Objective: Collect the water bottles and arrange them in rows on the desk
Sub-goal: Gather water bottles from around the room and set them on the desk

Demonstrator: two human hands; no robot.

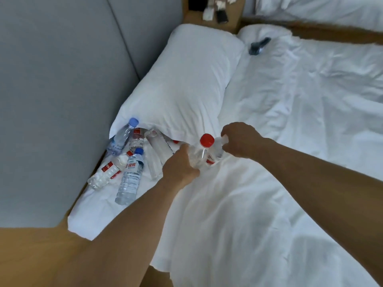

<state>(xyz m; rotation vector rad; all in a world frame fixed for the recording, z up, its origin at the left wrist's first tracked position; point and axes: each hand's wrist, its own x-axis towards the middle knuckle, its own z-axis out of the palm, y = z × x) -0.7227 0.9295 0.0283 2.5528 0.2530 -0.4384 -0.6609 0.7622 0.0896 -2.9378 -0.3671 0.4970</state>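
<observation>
Several clear plastic water bottles lie on the white bed sheet below the pillow [186, 83]. My left hand [179, 165] grips a red-capped bottle [204, 149] by its body, held roughly upright. My right hand [240, 140] grips a second clear bottle [217, 149] right beside it, near its top. To the left lie a blue-capped bottle [130, 177], another blue-capped bottle [122, 136] half under the pillow, a crushed red-labelled bottle [105, 172] and a capless clear one [153, 160]. No desk is in view.
A grey padded headboard [62, 90] stands to the left of the bed. A wooden bed frame [31, 255] runs along the bottom left. A dark object [259, 46] lies on the sheet beyond the pillow. A wooden nightstand [213, 17] holds small items at the top.
</observation>
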